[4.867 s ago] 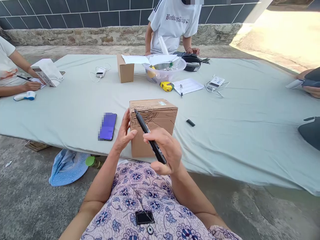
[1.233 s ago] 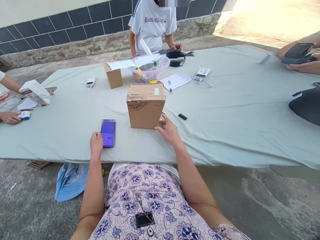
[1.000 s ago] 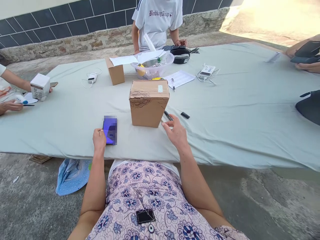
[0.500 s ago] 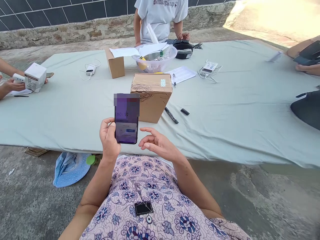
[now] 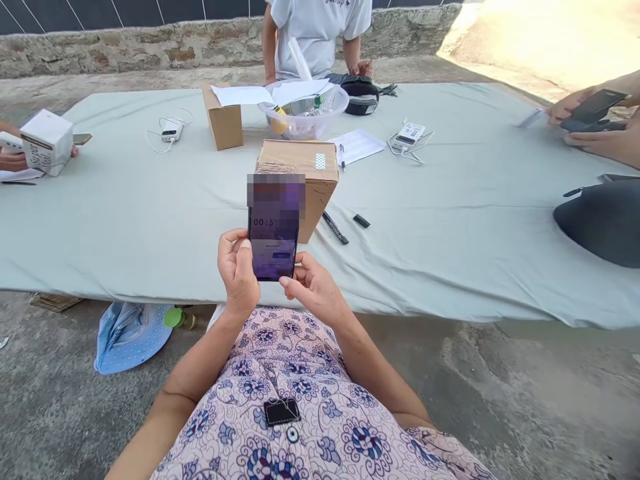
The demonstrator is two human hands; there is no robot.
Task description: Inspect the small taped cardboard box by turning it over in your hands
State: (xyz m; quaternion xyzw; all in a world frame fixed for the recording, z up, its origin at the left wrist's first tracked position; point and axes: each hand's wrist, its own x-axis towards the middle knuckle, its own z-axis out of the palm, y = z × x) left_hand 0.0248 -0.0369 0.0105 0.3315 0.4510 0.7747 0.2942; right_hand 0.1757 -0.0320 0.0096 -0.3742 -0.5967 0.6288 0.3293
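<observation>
A smartphone [image 5: 274,233] with a purple lit screen is held upright above the near table edge; its upper part is blurred out. My left hand [image 5: 240,273] grips its left side, thumb along the front. At the lower right corner, my right hand [image 5: 315,287] is closed on the phone too, thumb at the screen's bottom and fingers behind the edge. Directly behind the phone stands a cardboard box [image 5: 320,193] with black scribbles, partly hidden by it. An uncapped black marker [image 5: 335,228] and its cap [image 5: 361,221] lie to the right of the box.
Farther back are a plastic basin [image 5: 305,123] of items, a smaller box [image 5: 227,127], a printed sheet [image 5: 363,145] and two power banks [image 5: 171,130] with cables. Co-workers' hands hold things at left and right. A black bag-like object [image 5: 600,223] lies at right; a blue hat [image 5: 131,337] is below.
My right hand has closed in and now grips the phone's lower right corner. The phone and my left hand have shifted right, in front of the box.
</observation>
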